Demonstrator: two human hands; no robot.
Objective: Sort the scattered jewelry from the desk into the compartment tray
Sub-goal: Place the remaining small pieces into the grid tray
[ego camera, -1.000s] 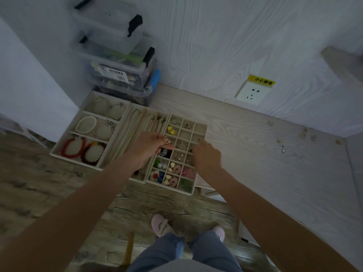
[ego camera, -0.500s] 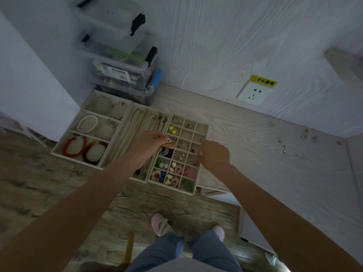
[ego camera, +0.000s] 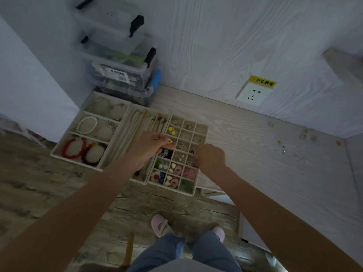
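Note:
The cream compartment tray lies at the desk's left front, its small cells holding earrings, rings and coloured beads. My left hand hovers over the tray's left side and pinches a small gold ring between thumb and fingers. My right hand is at the tray's right edge with fingers curled down into a cell; what they hold is hidden. Several loose jewelry pieces lie scattered on the desk at far right.
A necklace tray and a bracelet tray adjoin on the left. Stacked clear storage boxes stand behind them. A wall socket is on the back panel. The pale desk stretches right.
My right hand shifted slightly right, then came back to the tray's right edge. My left hand stayed over the tray with the ring pinched.

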